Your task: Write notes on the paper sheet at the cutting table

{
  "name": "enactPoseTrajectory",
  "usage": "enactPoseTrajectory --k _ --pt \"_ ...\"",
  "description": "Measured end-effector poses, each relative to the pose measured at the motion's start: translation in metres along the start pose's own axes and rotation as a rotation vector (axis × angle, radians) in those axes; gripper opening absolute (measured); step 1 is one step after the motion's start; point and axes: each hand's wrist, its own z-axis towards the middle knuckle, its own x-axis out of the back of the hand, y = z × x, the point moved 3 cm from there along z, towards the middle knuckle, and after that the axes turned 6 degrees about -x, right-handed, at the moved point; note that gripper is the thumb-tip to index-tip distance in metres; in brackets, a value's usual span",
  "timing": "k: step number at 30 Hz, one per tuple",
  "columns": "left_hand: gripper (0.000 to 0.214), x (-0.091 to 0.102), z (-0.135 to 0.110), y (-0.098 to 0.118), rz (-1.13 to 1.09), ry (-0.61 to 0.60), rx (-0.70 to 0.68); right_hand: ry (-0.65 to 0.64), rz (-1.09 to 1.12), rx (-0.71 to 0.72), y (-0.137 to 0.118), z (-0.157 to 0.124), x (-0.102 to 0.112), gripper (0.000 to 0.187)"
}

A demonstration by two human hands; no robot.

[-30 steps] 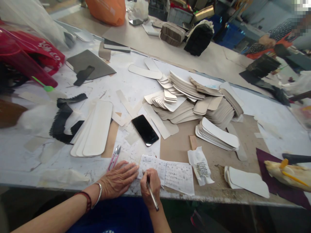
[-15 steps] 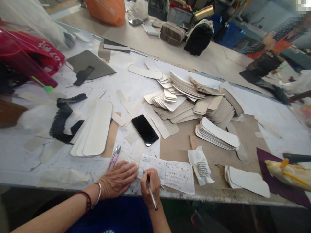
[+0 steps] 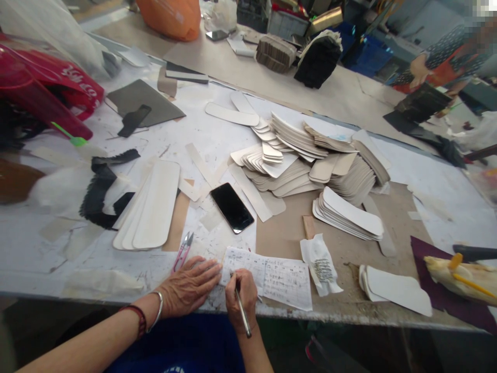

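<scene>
My right hand (image 3: 241, 300) is closed around a pen (image 3: 243, 313), its tip on the left page of a small open notebook (image 3: 287, 282) covered in handwriting. Flat on the table beside the notebook's left edge lies my left hand (image 3: 190, 286), fingers stretched out. Pink-handled thread snips (image 3: 183, 251) rest just above that hand. A phone (image 3: 232, 208) with a dark screen lies beyond the notebook. To the notebook's right is a crumpled white paper (image 3: 321, 265) with writing on it.
Heaps of white and beige curved panels (image 3: 298, 140) spread beyond the phone. More white panels (image 3: 155, 204) fan out at left, and a small stack (image 3: 398, 290) lies by the front edge. A red bag (image 3: 77, 77) is at far left. Another person's hand (image 3: 419, 70) shows at upper right.
The pen tip has shifted very slightly right on the page with my right hand. My left hand stays put. The other person's hand at upper right has moved.
</scene>
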Motion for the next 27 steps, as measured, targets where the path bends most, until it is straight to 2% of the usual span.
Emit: enactPoseTrajectory --k 18,23,27 --pt "0.030 0.0027 0.0018 0.0011 0.012 0.010 0.009 -0.004 0.024 -0.012 0.0058 -0.0050 0.0005 0.011" --pt "0.036 0.0058 0.0057 0.0006 0.072 -0.066 -0.021 0.003 0.001 0.038 0.0034 -0.0039 0.0018 0.012" --pt "0.036 0.0038 0.0027 -0.0007 0.036 -0.049 -0.006 -0.008 0.007 0.053 0.0045 -0.0050 0.0015 0.011"
